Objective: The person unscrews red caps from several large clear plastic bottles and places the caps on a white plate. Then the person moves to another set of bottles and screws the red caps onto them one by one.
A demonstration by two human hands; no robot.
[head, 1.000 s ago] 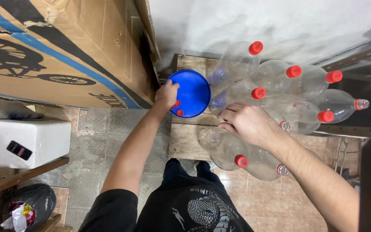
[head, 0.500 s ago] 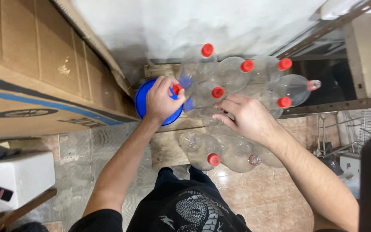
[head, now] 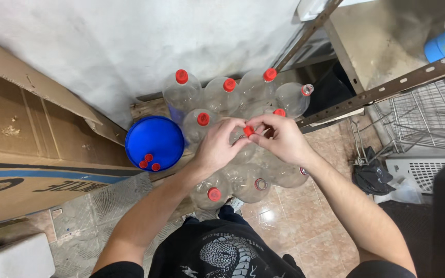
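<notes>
I see both hands pinching one red cap [head: 249,130]: left hand [head: 217,145], right hand [head: 280,138] | most bottles [head: 222,95] capped, two open | spare caps in blue lid [head: 154,141]

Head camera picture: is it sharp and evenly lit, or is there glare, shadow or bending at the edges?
Head view: sharp at the centre, where the left hand and right hand meet at a small red plastic cap; bright glare on the glossy beige floor tile; the clear plastic bottles show soft highlights; the rusty metal shelf rail bows slightly, suggesting wide-angle distortion; the lower right corner is dark.
</notes>
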